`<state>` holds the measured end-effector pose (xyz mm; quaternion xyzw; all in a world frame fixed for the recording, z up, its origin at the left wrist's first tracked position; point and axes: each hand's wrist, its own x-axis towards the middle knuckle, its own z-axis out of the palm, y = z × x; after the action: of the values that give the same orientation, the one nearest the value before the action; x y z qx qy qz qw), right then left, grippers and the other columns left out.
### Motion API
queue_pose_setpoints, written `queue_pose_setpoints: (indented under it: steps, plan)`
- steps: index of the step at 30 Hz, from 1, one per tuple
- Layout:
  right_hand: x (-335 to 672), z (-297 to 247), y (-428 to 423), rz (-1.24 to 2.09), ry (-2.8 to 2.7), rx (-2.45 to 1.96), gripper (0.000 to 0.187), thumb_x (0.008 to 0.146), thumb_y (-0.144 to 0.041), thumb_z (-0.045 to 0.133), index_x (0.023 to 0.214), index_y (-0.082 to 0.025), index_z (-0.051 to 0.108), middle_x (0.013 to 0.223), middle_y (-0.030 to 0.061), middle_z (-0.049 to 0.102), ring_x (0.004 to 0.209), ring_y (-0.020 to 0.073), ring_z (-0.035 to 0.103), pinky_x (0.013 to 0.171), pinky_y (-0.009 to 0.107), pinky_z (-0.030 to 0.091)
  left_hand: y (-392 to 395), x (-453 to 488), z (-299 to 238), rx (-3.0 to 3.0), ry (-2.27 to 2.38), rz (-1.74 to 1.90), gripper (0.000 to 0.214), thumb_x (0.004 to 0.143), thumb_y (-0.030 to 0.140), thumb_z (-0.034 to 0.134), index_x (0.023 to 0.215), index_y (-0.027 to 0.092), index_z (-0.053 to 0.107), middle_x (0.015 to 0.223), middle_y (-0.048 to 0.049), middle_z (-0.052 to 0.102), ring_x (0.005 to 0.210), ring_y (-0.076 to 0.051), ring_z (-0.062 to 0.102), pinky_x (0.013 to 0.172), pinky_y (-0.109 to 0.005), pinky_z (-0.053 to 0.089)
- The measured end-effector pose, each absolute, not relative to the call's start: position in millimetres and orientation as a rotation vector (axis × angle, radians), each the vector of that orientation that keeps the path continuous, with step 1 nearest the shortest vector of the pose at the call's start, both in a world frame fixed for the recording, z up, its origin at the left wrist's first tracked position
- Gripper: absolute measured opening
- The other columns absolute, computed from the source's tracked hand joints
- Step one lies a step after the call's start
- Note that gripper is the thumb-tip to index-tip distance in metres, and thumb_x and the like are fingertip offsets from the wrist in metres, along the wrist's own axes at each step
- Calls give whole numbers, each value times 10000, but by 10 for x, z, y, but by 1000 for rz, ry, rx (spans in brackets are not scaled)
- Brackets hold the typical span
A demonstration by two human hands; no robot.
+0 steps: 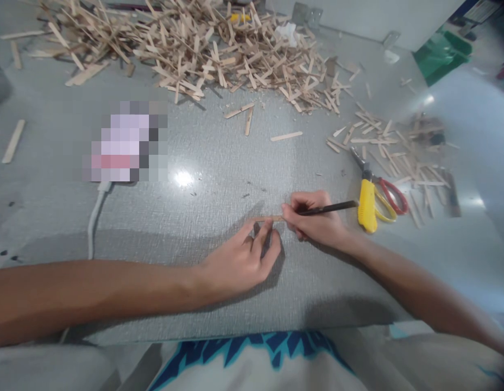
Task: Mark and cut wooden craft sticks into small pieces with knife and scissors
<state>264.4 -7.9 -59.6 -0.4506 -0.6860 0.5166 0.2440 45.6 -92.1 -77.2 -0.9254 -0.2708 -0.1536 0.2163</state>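
In front of me on the grey table, my left hand (pixel 246 255) holds a short wooden stick (pixel 263 219) down with its fingertips. A dark, slim pencil (pixel 331 208) is gripped in my right hand (pixel 313 217), its rear end pointing right. The pencil's tip is hidden behind the right fingers, which sit at the stick's right end. To the right of that hand lie a yellow-handled tool (pixel 366 206) and red and yellow finger loops (pixel 394 196), like those of scissors. I cannot make out how these pieces join.
A large heap of wooden sticks (pixel 219 54) spreads along the back. More loose sticks (pixel 386 146) lie at the right. On the left, a blurred-out device (pixel 121 144) has a white cable (pixel 96 217). A green container (pixel 443 54) stands at the far right.
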Motion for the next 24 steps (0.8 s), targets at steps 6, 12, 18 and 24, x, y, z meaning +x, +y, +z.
queue_pose_setpoints:
  steps: [6, 12, 18, 24]
  plan:
    - [2646, -583, -53, 1399, -1933, -1184, 436, 990, -277, 660, 597, -223, 481, 436, -56, 522, 326, 79, 519, 339, 172, 397, -908, 455, -758, -2557, -755, -386, 318, 1033, 220, 643, 1221, -25, 715, 1174, -284, 804, 956, -279, 825, 980, -456, 647]
    - [2645, -607, -43, 1380, -1945, -1180, 436, 982, -268, 665, 583, -218, 497, 420, -58, 520, 316, 69, 503, 334, 160, 372, -917, 448, -769, -2569, -759, -383, 334, 1029, 212, 639, 1237, -40, 706, 1212, -309, 785, 919, -285, 825, 987, -469, 641]
    - [2590, -575, -40, 1520, -1759, -1266, 412, 956, -301, 705, 603, -220, 508, 454, -52, 565, 292, 69, 483, 286, 161, 355, -907, 458, -776, -2567, -765, -401, 319, 1021, 198, 634, 1219, -39, 712, 1214, -315, 782, 910, -282, 827, 993, -470, 643]
    - [2574, -568, -47, 1498, -1761, -1293, 430, 953, -330, 751, 611, -212, 519, 466, -52, 570, 309, 69, 497, 296, 160, 357, -904, 457, -748, -2566, -756, -362, 304, 1039, 200, 615, 1219, -20, 725, 1167, -282, 806, 1057, -305, 816, 985, -456, 650]
